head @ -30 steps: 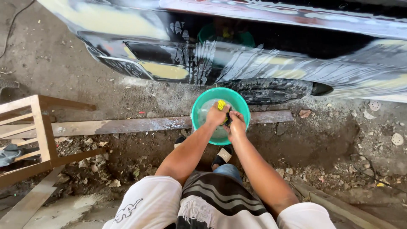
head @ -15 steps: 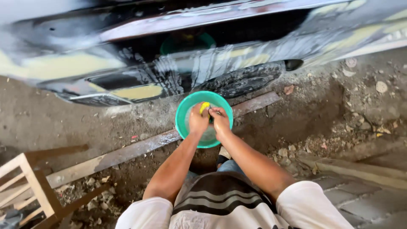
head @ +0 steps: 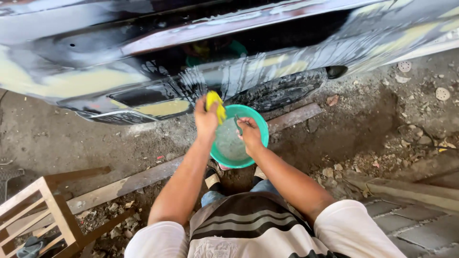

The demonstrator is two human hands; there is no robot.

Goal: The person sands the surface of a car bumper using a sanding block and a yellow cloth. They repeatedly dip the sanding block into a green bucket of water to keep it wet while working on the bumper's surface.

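Yellow foam sponge [head: 214,105] up out of the water, clamped in the left hand [head: 206,118], raised just above the far rim of the round green plastic basin [head: 256,143]. The right hand [head: 250,135] sits over the soapy water, fingers closed around a small dark object [head: 237,123] too small to identify. Beyond the basin, a wet black car body panel [head: 229,52]; underneath, a long wooden plank [head: 138,179] across the dirt ground [head: 377,114]. Wooden stool [head: 40,212] low left.
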